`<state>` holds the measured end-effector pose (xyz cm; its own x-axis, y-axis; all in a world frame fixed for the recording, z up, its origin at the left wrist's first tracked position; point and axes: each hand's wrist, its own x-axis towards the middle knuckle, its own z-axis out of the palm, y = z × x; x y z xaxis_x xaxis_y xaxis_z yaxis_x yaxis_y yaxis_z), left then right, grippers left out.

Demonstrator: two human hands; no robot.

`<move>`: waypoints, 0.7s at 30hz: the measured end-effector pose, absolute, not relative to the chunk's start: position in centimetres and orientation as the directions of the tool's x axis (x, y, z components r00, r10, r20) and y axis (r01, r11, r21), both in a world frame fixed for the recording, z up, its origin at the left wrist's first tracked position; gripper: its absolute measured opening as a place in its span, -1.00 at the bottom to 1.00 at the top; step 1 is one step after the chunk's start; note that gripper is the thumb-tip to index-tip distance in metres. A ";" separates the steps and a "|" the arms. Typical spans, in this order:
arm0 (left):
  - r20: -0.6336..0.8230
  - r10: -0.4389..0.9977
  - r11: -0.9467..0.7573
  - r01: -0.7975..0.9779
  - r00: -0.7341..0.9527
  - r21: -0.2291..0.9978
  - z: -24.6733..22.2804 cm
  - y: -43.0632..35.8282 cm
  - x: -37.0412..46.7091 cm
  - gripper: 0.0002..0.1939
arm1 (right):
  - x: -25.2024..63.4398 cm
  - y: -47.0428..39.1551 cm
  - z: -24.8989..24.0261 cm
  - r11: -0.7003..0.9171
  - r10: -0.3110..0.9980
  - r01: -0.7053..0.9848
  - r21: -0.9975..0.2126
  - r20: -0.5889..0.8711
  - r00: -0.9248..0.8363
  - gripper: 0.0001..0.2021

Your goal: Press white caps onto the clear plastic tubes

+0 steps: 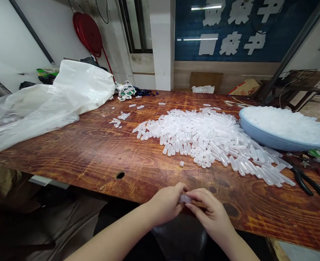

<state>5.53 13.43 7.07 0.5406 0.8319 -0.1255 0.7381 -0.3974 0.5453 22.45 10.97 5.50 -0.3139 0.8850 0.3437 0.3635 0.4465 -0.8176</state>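
At the table's front edge, my left hand (pixel 165 203) is closed around a small translucent plastic piece (pixel 185 199). The thumb and fingers of my right hand (pixel 213 212) pinch the same piece from the other side. Its exact kind is partly hidden by my fingers. Just beyond my hands lies a single short clear plastic piece (pixel 181 164). Behind that spreads a wide heap of translucent plastic tubes and caps (pixel 200 132), with some tubes lined up along its near side.
A blue basin (pixel 274 136) piled with white translucent pieces stands at the right, black-handled pliers (pixel 307 183) in front of it. A large white plastic bag (pixel 81 87) covers the table's left end. The wooden table (pixel 75 156) has a round hole (pixel 120 175) near its front edge.
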 end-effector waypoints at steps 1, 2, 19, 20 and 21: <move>-0.138 0.832 -0.368 0.721 0.537 0.587 7.0 13.4 5.7 -0.66 | 22.5 11.1 5.6 0.466 0.866 0.363 -0.807 0.333 -0.372 -0.83; -0.152 0.829 -0.351 0.712 0.538 0.608 7.0 13.4 5.8 -0.60 | 22.5 11.2 5.7 0.492 0.844 0.369 -0.788 0.328 -0.425 -0.82; -0.251 0.856 -0.256 0.792 0.453 0.555 7.5 13.8 6.6 -0.52 | 22.7 11.7 6.9 0.390 0.872 0.617 -0.684 0.058 -0.486 -0.75; -0.251 0.858 -0.258 0.797 0.449 0.546 7.4 13.8 6.6 -0.51 | 22.7 11.7 7.0 0.342 0.887 0.660 -0.669 -0.001 -0.461 -0.71; -0.254 0.862 -0.251 0.804 0.439 0.539 7.3 13.7 6.6 -0.51 | 22.7 11.7 7.1 0.294 0.906 0.691 -0.660 -0.038 -0.422 -0.68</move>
<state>6.62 13.73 7.34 0.4392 0.8618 -0.2537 0.8040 -0.2511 0.5390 22.72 11.69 7.11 -0.4218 0.9059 -0.0382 0.6912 0.2939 -0.6602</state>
